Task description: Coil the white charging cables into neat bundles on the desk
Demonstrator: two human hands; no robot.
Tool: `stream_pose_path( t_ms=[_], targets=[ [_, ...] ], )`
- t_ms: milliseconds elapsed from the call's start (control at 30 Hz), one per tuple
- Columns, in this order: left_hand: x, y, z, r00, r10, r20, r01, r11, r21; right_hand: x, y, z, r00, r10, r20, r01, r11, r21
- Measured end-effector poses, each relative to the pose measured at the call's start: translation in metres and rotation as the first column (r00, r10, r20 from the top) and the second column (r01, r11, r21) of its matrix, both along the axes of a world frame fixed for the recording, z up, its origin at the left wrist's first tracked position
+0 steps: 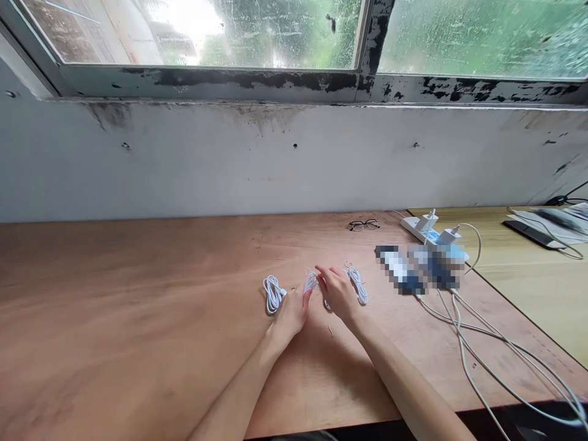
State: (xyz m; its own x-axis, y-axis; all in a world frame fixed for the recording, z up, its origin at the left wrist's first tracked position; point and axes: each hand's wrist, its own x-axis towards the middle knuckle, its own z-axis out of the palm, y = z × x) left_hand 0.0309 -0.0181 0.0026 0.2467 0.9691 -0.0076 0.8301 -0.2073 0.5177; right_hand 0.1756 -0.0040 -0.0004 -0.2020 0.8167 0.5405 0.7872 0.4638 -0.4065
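A small coil of white cable (311, 280) stands upright in my left hand (292, 307), whose thumb and fingers close around its lower part. My right hand (339, 293) is just to the right of that coil, fingers reaching left with a gap between index finger and thumb. Whether its fingertips touch the cable is hard to make out. Beside my left hand lies a bundled white cable (274, 295). A second bundle of white cable (357, 285) rests right of my right hand. Under my right palm, a bit of white cable (326, 304) peeks out, mostly hidden.
Eyeglasses (364, 225) lie toward the wall. On the right are a power strip (416, 229) with plugged chargers, blurred devices (402, 272) and long white cables (482, 331) running off the front edge. A short tie (331, 331) lies on the wooden table (138, 331).
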Motion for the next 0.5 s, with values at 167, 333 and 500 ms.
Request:
stream_pose_path(
  t_ms=[167, 333, 500],
  targets=[
    [-0.002, 0.001, 0.002, 0.999, 0.013, 0.033, -0.012, 1.000, -0.018, -0.002, -0.005, 0.001, 0.996, 0.042, 0.073, -0.042, 0.999, 0.004],
    [-0.005, 0.001, 0.000, 0.992, -0.050, 0.115, 0.051, 0.999, -0.006, -0.008, -0.009, 0.001, 0.988, 0.084, 0.133, -0.083, 0.996, -0.020],
    [-0.004, 0.002, -0.001, 0.997, -0.046, 0.055, 0.045, 0.999, 0.016, -0.011, -0.013, 0.002, 0.981, 0.084, 0.173, -0.092, 0.995, 0.038]
  ],
)
